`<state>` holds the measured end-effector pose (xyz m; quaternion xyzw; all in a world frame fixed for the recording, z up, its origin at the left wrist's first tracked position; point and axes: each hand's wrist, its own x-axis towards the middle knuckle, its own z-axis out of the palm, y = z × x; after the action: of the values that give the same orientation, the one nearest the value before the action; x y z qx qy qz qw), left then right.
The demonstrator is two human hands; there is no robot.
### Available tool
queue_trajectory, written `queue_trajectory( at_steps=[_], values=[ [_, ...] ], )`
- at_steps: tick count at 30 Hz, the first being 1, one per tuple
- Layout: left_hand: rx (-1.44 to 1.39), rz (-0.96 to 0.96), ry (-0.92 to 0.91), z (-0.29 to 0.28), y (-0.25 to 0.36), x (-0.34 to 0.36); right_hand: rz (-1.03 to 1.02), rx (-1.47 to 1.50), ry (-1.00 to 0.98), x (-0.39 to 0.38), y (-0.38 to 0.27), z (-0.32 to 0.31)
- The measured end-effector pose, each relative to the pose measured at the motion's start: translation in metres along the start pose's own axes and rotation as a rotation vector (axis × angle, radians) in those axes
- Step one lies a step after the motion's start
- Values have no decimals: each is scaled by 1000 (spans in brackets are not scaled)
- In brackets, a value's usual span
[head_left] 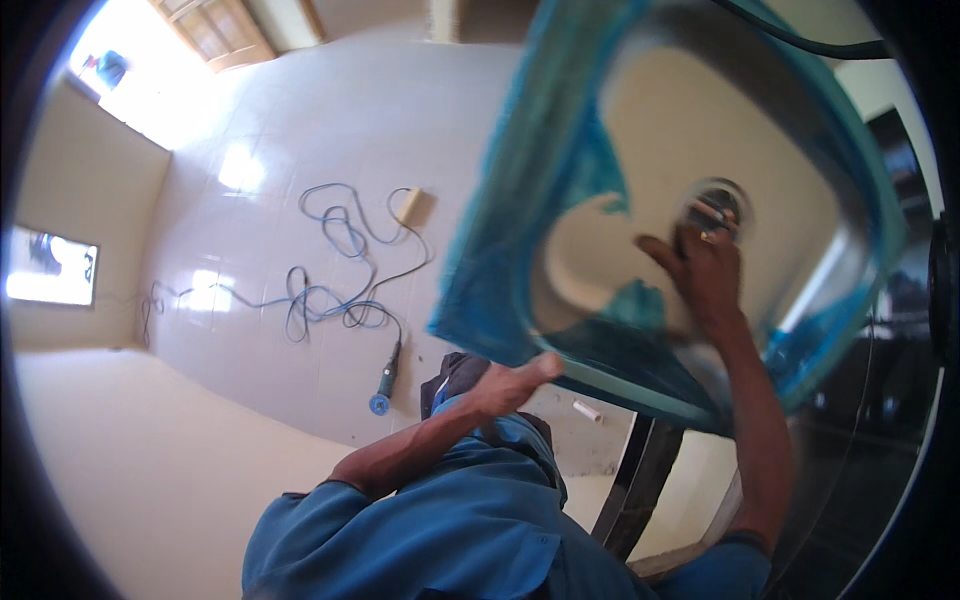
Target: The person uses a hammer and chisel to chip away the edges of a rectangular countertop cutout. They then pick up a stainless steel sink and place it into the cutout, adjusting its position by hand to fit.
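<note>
A steel sink (800, 150), still partly wrapped in blue film (545, 160), fills the upper right of the frame, tilted. The right hand (700, 270) reaches into its bowl right of centre, fingers curled at the round drain hole (716, 205); whether they grip anything there cannot be told. The left hand (515, 383), at lower centre, presses against the sink's lower rim with fingers stretched out, holding nothing closed. On the white tile floor (330, 120) at centre left lie a tangled blue cable (330, 240) and an angle grinder (384, 385). 1 small white tube (587, 410) lies below the sink.
</note>
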<state>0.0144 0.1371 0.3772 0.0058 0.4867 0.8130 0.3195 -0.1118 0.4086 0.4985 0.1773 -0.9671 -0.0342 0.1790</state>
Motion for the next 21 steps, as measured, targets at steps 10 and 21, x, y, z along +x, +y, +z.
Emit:
queue_trajectory(
  at_steps=[10,21],
  values=[
    [-550,320,924,-130,26,11,-307,628,-514,126,-195,250],
    [-746,142,967,-290,-139,245,635,820,-67,-21,-101,352]
  ],
)
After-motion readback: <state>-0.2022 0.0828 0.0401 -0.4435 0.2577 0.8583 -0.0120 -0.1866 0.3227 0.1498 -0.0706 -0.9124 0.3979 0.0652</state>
